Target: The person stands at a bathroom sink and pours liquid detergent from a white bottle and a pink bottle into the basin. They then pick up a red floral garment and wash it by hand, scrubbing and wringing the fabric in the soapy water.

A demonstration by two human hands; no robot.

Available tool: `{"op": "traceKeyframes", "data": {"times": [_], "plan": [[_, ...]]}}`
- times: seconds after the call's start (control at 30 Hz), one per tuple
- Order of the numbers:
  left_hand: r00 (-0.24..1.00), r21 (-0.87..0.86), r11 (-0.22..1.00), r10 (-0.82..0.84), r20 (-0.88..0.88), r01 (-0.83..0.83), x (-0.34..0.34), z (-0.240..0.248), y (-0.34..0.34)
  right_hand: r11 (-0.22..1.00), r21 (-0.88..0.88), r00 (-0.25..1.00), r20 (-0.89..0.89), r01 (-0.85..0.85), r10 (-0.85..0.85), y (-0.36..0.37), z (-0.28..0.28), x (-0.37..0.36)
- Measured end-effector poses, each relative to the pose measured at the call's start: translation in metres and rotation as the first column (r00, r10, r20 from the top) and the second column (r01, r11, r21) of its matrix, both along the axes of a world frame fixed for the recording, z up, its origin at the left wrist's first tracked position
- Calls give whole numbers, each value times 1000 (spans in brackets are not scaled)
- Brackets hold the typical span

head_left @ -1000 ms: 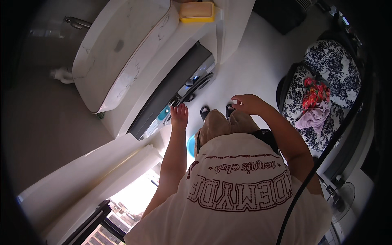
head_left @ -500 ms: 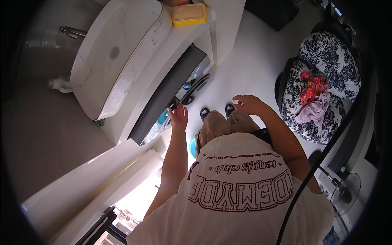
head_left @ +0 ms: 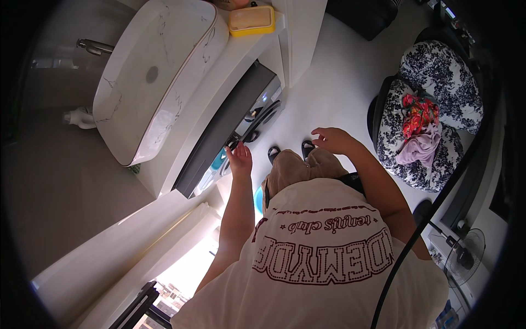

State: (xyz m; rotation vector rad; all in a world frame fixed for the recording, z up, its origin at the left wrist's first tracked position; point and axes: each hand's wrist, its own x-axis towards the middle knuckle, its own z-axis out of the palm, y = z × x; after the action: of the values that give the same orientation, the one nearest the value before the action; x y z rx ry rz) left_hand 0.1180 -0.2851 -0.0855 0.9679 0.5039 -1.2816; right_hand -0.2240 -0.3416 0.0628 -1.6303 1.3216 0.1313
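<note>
My left hand (head_left: 239, 159) is raised at the front of a dark-topped washing machine (head_left: 219, 131), its fingers stretched and apart. The fingertips are close to the control panel; whether they touch it I cannot tell. Nothing shows in that palm. Out over the floor, my right hand (head_left: 330, 139) hangs in front of my body with loosely bent, parted fingers and holds nothing. The machine sits beneath a white counter (head_left: 181, 137), and its round door is seen only edge-on.
On the counter stand a white marbled basin (head_left: 159, 104) and a yellow-rimmed box (head_left: 251, 21). To the right, a black-and-white patterned chair (head_left: 444, 71) bears red patterned cloth (head_left: 419, 116) and lilac cloth (head_left: 421, 145). A fan (head_left: 464, 255) stands at lower right.
The blue lights on the machine's panel look dimmer now. My left fingers have shifted slightly by the panel, while my right hand has stayed in place.
</note>
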Motion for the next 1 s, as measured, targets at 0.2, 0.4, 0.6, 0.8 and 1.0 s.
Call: {"op": "traceKeyframes", "data": {"times": [0.2,0.4,0.6,0.8,1.0], "plan": [[990,-10,1000,-27,136,29,-1,-8,1,1000,14,1000,-17,-6,6,-2,7,0],[985,9,999,-32,168,31,-5,-1,-1,1000,1,1000,-14,-11,11,-2,6,1],[995,59,998,32,91,-37,-7,5,-5,1000,-8,1000,-10,10,-10,0,6,-1],[993,31,999,21,116,-25,-6,-2,-7,1000,4,1000,-5,24,-24,2,6,-3],[965,99,995,-38,261,13,-4,-16,-8,1000,-5,1000,-5,6,-6,5,6,-4]]}}
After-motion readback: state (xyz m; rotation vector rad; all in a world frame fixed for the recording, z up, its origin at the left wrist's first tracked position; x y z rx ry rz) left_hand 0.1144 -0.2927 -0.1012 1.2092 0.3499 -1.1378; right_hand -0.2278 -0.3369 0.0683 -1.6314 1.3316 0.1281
